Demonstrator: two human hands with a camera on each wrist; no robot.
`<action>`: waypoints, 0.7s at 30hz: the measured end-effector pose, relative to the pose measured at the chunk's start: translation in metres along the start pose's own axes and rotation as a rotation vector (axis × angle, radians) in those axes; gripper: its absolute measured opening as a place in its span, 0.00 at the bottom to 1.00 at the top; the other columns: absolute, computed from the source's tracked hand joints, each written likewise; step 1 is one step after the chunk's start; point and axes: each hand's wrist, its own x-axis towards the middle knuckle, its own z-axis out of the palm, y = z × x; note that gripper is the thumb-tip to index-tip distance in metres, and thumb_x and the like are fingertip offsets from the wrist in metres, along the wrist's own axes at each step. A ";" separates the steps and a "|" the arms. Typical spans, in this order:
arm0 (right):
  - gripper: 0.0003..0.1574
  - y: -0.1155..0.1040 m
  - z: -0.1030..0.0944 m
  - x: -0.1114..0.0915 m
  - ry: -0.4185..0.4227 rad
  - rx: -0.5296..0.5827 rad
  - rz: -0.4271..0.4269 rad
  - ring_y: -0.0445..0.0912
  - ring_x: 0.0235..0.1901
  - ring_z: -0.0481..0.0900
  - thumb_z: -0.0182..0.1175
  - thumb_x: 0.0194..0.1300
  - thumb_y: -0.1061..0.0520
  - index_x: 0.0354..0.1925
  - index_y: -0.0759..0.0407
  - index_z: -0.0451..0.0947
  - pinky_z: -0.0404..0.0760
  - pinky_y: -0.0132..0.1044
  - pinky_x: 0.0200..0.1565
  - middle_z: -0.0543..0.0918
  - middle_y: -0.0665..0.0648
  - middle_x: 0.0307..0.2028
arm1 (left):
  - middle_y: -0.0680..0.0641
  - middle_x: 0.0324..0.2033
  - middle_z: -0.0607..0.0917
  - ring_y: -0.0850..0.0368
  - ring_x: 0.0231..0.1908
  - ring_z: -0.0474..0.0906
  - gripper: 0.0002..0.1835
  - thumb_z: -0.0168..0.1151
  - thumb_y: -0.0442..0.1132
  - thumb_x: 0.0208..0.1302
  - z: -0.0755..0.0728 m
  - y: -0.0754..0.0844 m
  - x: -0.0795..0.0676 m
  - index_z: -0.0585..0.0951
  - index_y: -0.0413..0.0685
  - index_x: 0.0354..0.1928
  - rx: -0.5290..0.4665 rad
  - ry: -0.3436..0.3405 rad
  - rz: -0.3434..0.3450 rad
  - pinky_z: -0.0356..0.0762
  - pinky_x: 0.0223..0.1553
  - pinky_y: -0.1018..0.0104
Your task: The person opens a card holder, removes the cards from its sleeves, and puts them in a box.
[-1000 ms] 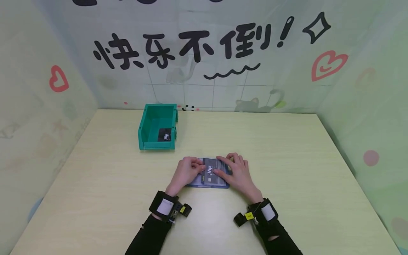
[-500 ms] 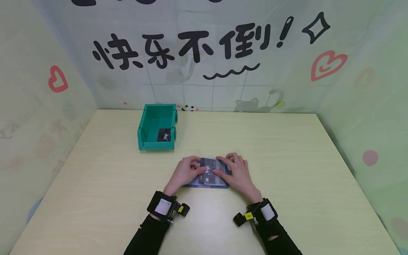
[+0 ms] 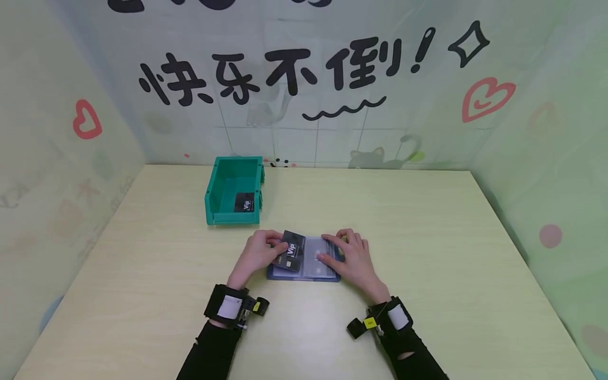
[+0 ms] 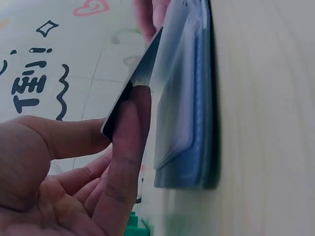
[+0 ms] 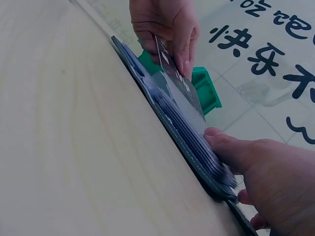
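1 VIP card (image 3: pixel 292 253) lies lengthwise near 1-to-7 o'clock, left hand (image 3: pixel 258 253) pinching its 9-o'clock side; right hand (image 3: pixel 353 259) grips card holder (image 3: pixel 313 268).

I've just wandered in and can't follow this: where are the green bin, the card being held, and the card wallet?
Green bin (image 3: pixel 235 180), head view: bare part of its floor.
Held card (image 3: pixel 293 249), head view: middle of its dark printed face.
Card wallet (image 3: pixel 313 263), head view: a clear sleeve.
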 end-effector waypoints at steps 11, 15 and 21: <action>0.30 0.002 0.002 -0.001 0.014 0.002 -0.022 0.53 0.42 0.63 0.65 0.56 0.40 0.55 0.51 0.80 0.61 0.51 0.43 0.69 0.57 0.43 | 0.32 0.39 0.83 0.43 0.40 0.81 0.18 0.59 0.31 0.65 -0.038 -0.019 0.008 0.76 0.29 0.56 -0.135 0.316 0.100 0.80 0.41 0.48; 0.31 0.003 0.003 -0.001 0.014 0.000 -0.025 0.53 0.42 0.63 0.65 0.56 0.40 0.55 0.51 0.80 0.61 0.51 0.43 0.69 0.57 0.44 | 0.31 0.44 0.80 0.41 0.41 0.80 0.21 0.57 0.28 0.65 -0.050 -0.027 0.014 0.73 0.31 0.60 -0.189 0.389 0.099 0.80 0.41 0.52; 0.31 0.002 0.000 -0.001 0.012 0.009 -0.017 0.53 0.41 0.63 0.65 0.56 0.40 0.55 0.51 0.80 0.61 0.51 0.43 0.69 0.58 0.44 | 0.35 0.47 0.76 0.46 0.37 0.80 0.28 0.56 0.28 0.65 -0.064 -0.031 0.023 0.65 0.38 0.68 -0.241 0.366 0.034 0.83 0.35 0.65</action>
